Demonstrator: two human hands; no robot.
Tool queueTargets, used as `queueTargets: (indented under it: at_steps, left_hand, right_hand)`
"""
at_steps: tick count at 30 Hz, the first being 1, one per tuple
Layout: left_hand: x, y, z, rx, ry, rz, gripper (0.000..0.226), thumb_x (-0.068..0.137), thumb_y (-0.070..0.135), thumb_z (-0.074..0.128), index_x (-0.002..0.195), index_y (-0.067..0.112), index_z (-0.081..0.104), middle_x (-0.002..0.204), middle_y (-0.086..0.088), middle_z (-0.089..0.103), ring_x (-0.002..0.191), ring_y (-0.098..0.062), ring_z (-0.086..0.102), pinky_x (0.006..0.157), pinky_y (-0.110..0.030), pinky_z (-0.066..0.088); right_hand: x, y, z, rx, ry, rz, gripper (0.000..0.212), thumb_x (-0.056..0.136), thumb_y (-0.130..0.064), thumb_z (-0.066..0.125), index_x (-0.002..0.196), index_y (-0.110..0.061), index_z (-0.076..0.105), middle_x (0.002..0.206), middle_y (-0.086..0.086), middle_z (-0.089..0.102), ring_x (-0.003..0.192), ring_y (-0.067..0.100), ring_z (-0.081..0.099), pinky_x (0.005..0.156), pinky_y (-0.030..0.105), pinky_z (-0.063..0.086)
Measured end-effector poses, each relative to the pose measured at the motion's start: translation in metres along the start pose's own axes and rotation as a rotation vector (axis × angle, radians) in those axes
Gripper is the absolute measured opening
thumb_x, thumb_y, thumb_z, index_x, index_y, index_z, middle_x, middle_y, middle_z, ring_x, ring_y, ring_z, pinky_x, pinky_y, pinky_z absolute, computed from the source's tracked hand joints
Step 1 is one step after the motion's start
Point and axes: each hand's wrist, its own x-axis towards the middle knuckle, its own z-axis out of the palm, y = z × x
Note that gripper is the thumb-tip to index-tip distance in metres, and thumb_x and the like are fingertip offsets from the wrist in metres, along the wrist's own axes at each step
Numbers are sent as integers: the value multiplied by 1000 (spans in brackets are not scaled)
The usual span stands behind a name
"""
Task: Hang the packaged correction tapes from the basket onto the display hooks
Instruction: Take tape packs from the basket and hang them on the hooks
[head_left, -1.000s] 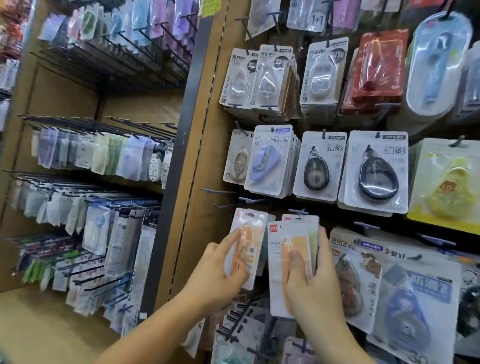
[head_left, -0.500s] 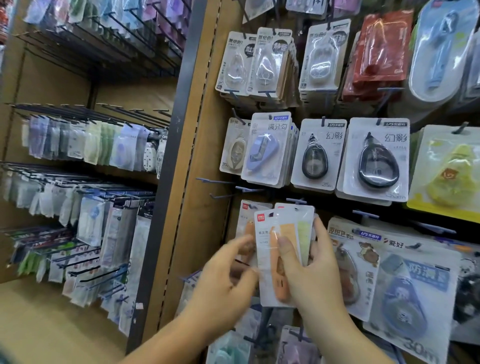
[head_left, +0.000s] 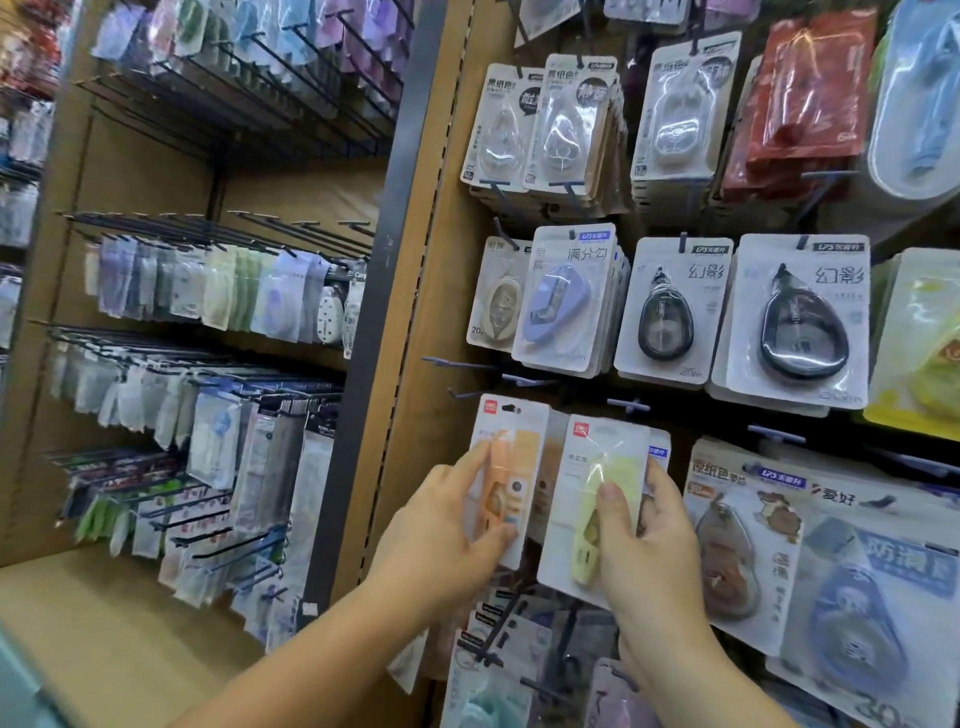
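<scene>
My left hand (head_left: 441, 525) pinches an orange packaged correction tape (head_left: 506, 467) upright against the brown display wall. My right hand (head_left: 649, 540) grips a small stack of packs, a yellow-green packaged correction tape (head_left: 597, 499) at the front, its thumb over the blister. Both packs sit just below several bare blue display hooks (head_left: 530, 382) that stick out of the wall. The orange pack's hang hole is below the hook tips. No basket is in view.
Filled hooks of other correction tapes surround the spot: lilac and black ones (head_left: 670, 312) above, large cards (head_left: 831, 551) to the right, more packs (head_left: 498, 670) below. A dark upright post (head_left: 374, 332) divides this wall from racks of hanging goods (head_left: 208, 291) on the left.
My left hand has drawn the orange pack off the front of the stack and moved it left and up. The yellow-green pack now faces front in my right hand.
</scene>
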Motion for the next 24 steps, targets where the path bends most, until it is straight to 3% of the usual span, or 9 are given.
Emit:
queueTargets:
  at_steps: [3, 7, 10, 15, 20, 24]
  left_hand:
    - [13, -3, 6, 74, -61, -6, 86, 94, 50, 68, 157, 58, 10, 128, 18, 46, 108, -8, 60, 90, -39, 59]
    - [22, -9, 14, 20, -81, -24, 88, 94, 47, 69, 158, 58, 9, 130, 14, 46, 109, -9, 60, 93, -39, 59]
    - [23, -13, 19, -69, -83, -14, 88, 94, 45, 71, 159, 57, 13, 127, 16, 48, 110, -6, 58, 99, -37, 56]
    - [28, -14, 20, -123, -92, 28, 87, 90, 47, 74, 159, 52, 21, 121, 20, 48, 107, -3, 57, 98, -32, 55]
    - [39, -16, 26, -81, -131, -21, 89, 90, 49, 74, 161, 49, 19, 128, 13, 48, 117, -7, 55, 104, -32, 50]
    - [44, -14, 29, -27, -204, -14, 90, 96, 35, 70, 164, 43, 10, 144, 6, 41, 127, -13, 51, 107, -26, 44]
  right_hand:
    - [0, -2, -1, -27, -3, -26, 33, 106, -19, 56, 125, -46, 57, 106, -19, 75, 89, -3, 72, 69, 25, 59]
    - [0, -4, -2, -59, -41, -48, 35, 106, -21, 56, 106, -56, 56, 98, -33, 71, 89, -3, 72, 78, 34, 61]
    - [-1, -6, 0, -61, -52, -66, 35, 105, -22, 57, 106, -57, 55, 101, -26, 73, 90, -3, 72, 74, 30, 61]
    - [-2, -5, -3, -77, -47, -93, 34, 103, -23, 60, 108, -56, 56, 107, -22, 74, 96, 0, 72, 83, 36, 62]
    - [2, -6, -9, -58, -68, -97, 35, 103, -22, 60, 114, -54, 55, 105, -25, 73, 95, -4, 71, 80, 28, 58]
    - [3, -4, -7, -41, -92, -54, 28, 99, -20, 68, 113, -43, 60, 100, -21, 77, 89, 2, 75, 76, 34, 62]
